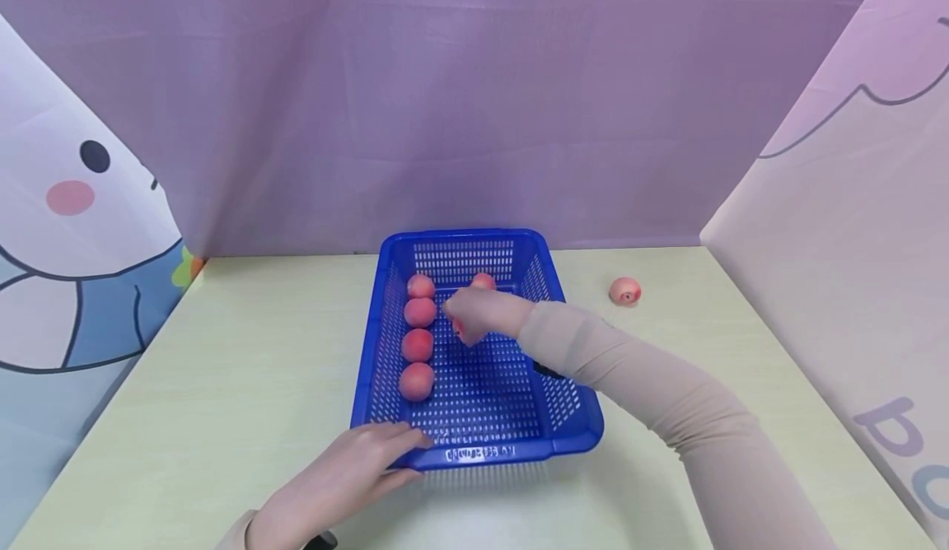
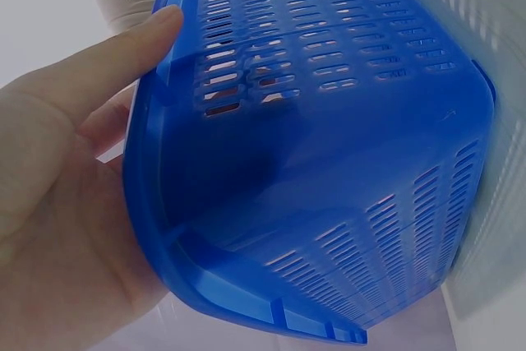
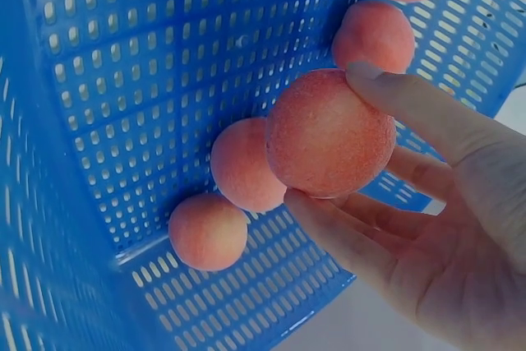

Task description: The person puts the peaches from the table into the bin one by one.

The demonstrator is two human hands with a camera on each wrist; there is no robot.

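Observation:
A blue perforated plastic basket (image 1: 474, 454) stands on the table, several peaches (image 1: 418, 346) lined up along its left side. One more peach (image 1: 483, 281) lies near its back right, partly behind my right hand (image 1: 485, 313). That hand is inside the basket and pinches a peach (image 3: 329, 133) between thumb and fingers, over the row as the right wrist view shows it. At the near left corner my left hand (image 1: 363, 459) grips the basket rim. Its thumb (image 2: 160, 34) lies along the rim's outer side in the left wrist view, with the other fingers mostly hidden.
A single peach (image 1: 625, 291) lies on the pale table (image 1: 245, 352), right of the basket. A purple cloth (image 1: 474, 105) hangs behind the table, and printed panels (image 1: 838, 286) flank it on both sides.

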